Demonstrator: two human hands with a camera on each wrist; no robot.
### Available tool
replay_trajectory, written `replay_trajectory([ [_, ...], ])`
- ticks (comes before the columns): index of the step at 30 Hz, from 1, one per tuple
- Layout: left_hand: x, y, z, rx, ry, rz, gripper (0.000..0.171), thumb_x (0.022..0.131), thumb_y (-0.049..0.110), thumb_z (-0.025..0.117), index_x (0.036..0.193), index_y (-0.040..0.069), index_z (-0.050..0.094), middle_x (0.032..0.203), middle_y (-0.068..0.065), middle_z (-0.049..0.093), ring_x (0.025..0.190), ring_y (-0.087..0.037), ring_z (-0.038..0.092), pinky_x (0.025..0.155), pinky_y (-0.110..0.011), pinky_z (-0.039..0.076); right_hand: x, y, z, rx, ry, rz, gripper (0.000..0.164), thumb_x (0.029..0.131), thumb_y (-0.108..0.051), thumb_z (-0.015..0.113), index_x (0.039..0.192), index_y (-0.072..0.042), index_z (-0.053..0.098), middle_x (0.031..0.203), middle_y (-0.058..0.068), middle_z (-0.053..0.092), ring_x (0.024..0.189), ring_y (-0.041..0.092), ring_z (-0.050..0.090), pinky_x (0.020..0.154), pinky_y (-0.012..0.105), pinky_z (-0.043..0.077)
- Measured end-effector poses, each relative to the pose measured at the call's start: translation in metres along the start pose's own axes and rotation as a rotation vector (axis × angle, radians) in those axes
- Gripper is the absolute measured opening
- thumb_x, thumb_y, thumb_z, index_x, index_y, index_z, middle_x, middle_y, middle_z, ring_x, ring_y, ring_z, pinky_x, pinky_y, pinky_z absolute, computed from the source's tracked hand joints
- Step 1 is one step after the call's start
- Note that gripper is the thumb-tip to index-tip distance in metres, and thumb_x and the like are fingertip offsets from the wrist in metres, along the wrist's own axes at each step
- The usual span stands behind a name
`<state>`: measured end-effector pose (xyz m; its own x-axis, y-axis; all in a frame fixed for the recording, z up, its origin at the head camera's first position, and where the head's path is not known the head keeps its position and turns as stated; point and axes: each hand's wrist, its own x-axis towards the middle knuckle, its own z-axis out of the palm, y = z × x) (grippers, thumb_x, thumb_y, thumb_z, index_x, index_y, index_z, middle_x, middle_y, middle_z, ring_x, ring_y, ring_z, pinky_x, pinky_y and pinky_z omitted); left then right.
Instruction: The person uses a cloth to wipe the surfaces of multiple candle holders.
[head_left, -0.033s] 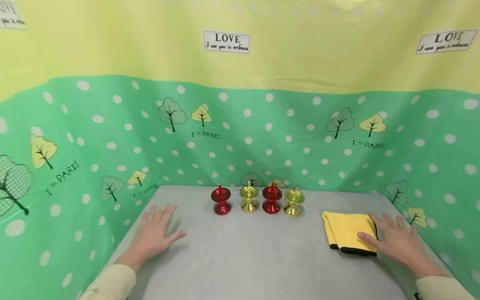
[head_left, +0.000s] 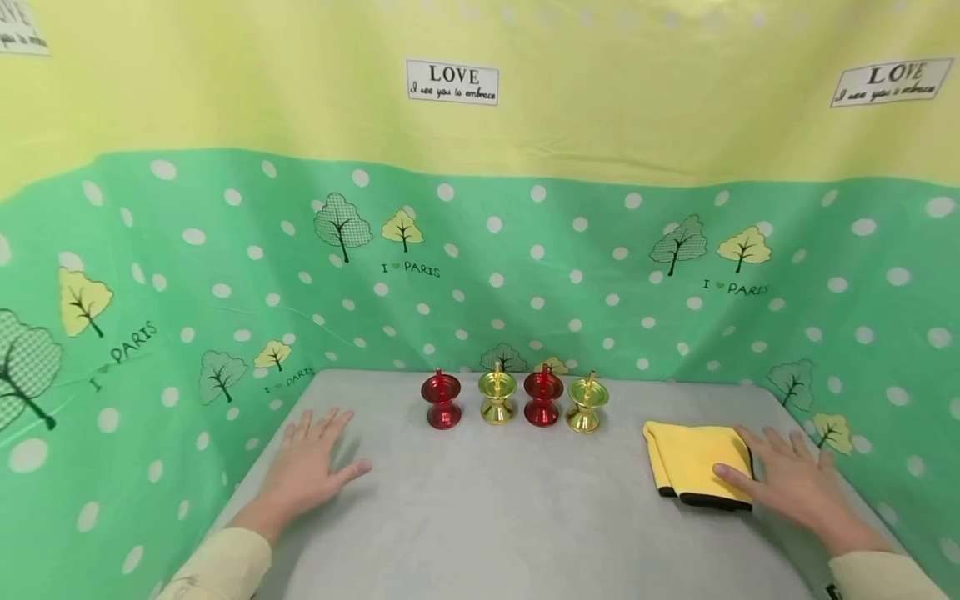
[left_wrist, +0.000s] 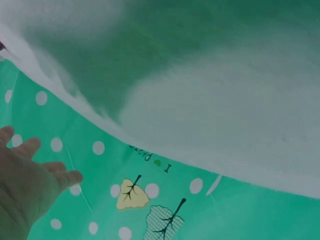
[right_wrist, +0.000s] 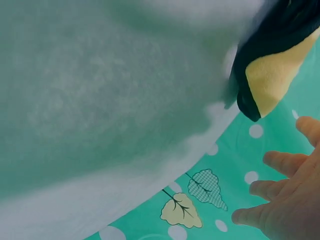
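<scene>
Four small shiny metal stands would be miscounted at a glance, so I tell them by colour: two are red, a left red holder (head_left: 443,415) and a right red holder (head_left: 543,412), and two are gold, a left gold holder (head_left: 497,410) and a right gold holder (head_left: 586,418). Each has a dish top with an upright stem. My left hand (head_left: 303,467) is spread at the table's left, holding nothing. My right hand (head_left: 795,483) is spread beside a folded yellow cloth (head_left: 697,460) with black edging, its thumb over the cloth's right side; whether it touches cannot be told.
The grey table (head_left: 480,517) carries the holders in a row near its back edge. A green and yellow printed curtain (head_left: 480,275) surrounds the back and both sides.
</scene>
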<state>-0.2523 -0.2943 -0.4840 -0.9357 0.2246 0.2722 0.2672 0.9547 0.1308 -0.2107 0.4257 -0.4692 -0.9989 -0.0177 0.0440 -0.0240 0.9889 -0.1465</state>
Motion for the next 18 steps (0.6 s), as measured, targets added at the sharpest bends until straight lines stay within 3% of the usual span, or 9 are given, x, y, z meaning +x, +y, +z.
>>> replay_trajectory([
  [7,0.001,0.002,0.001,-0.01,-0.003,0.006,0.099,0.094,0.074,0.064,0.164,0.009,0.04,0.168,-0.028,0.039,0.153,-0.066,0.024,0.123,-0.08,0.021,-0.003,0.0,-0.002,0.019,0.001,0.012,0.097,0.101,-0.074,0.052,0.162,0.0,0.037,0.157,0.05,0.029,0.139,0.081,0.017,0.102,0.097,0.01],
  [11,0.003,0.005,0.003,-0.045,-0.006,-0.003,0.096,0.094,0.07,0.067,0.162,0.007,0.042,0.166,-0.029,0.041,0.152,-0.065,0.029,0.123,-0.079,0.023,-0.005,0.004,-0.004,0.041,-0.014,0.015,0.096,0.103,-0.07,0.052,0.159,0.007,0.038,0.154,0.051,0.033,0.136,0.079,0.027,0.102,0.094,0.022],
  [15,0.005,0.021,0.004,-0.223,-0.043,-0.057,0.073,0.1,0.052,0.072,0.151,0.002,0.057,0.152,-0.027,0.059,0.142,-0.055,0.051,0.119,-0.07,0.039,-0.008,0.004,-0.009,0.127,-0.066,0.04,0.092,0.108,-0.063,0.049,0.153,0.017,0.039,0.149,0.051,0.04,0.13,0.074,0.041,0.097,0.083,0.042],
  [18,0.008,0.051,0.0,-0.406,-0.082,-0.102,0.054,0.102,0.041,0.073,0.141,0.004,0.066,0.14,-0.019,0.071,0.129,-0.044,0.066,0.109,-0.06,0.053,-0.009,-0.007,-0.016,0.179,-0.067,0.058,0.088,0.11,-0.059,0.048,0.15,0.02,0.042,0.148,0.05,0.043,0.13,0.071,0.044,0.098,0.078,0.046],
])
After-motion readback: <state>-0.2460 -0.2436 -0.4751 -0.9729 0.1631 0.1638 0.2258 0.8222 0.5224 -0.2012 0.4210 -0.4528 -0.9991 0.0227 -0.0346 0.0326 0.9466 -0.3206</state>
